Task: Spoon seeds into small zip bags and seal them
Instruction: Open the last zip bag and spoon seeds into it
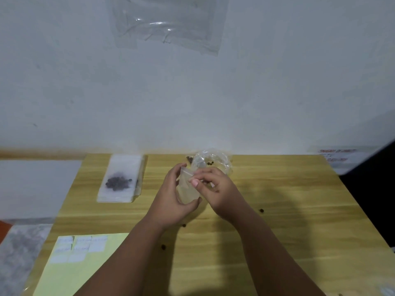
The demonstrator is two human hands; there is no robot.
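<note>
I hold a small clear zip bag (186, 189) upright above the middle of the wooden table (288, 221). My left hand (171, 199) cups its left side and bottom. My right hand (213, 189) pinches the bag's top edge between thumb and fingers. Whether the bag holds seeds I cannot tell. Behind my hands lies a crumpled clear plastic bag (211, 161) with a few dark seeds in it. To the left, a stack of flat zip bags (121, 178) carries a heap of dark seeds (118, 183). No spoon is visible.
Loose dark seeds lie on the table, one at the right (261, 210) and others near my left forearm (163, 246). A yellow sheet with white labels (79, 251) sits at the front left. A white wall stands behind, with clear plastic (168, 22) taped on it.
</note>
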